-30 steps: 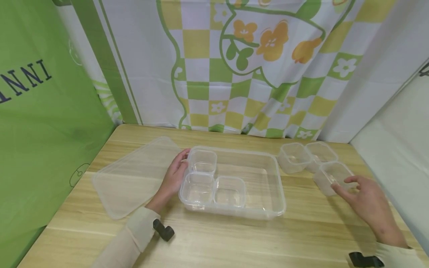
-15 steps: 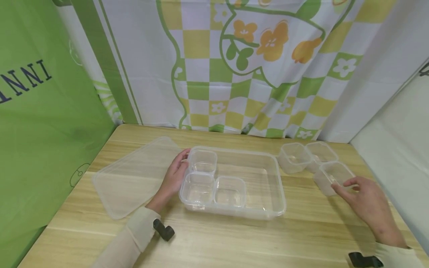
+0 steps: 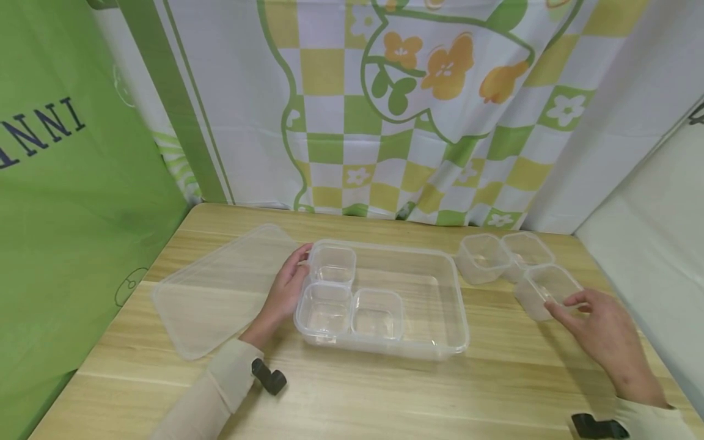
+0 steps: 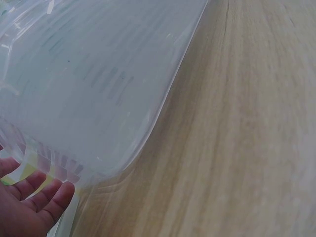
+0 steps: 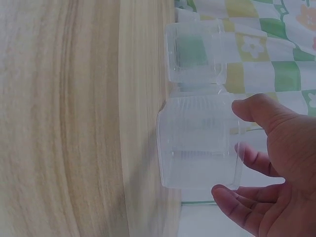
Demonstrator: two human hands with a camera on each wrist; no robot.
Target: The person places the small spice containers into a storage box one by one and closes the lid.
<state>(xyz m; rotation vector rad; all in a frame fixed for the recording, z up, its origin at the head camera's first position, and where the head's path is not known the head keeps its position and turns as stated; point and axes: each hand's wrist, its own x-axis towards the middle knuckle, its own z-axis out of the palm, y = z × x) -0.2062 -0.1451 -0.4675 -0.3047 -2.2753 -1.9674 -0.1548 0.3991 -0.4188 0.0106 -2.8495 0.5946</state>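
Observation:
A large clear rectangular plastic box point(image 3: 385, 349) stands on the wooden table with three small square clear containers inside, one at the far-left point(image 3: 332, 266), one near-left point(image 3: 326, 315) and one near-middle point(image 3: 377, 315). Against its left wall rests my left hand point(image 3: 287, 284), fingers extended; the left wrist view shows the fingertips point(image 4: 61, 195) by the box's corner. My right hand point(image 3: 607, 327) holds another small square container point(image 3: 541, 296) at its rim, thumb on one side and fingers at another. That container appears upright on the table in the right wrist view point(image 5: 197, 143).
Two more small containers, left point(image 3: 483, 260) and right point(image 3: 527, 250), stand behind the held one. A flat translucent lid point(image 3: 220, 293) lies left of the box, near the left forearm. A patterned cloth point(image 3: 385, 146) hangs behind the wooden table point(image 3: 352, 397).

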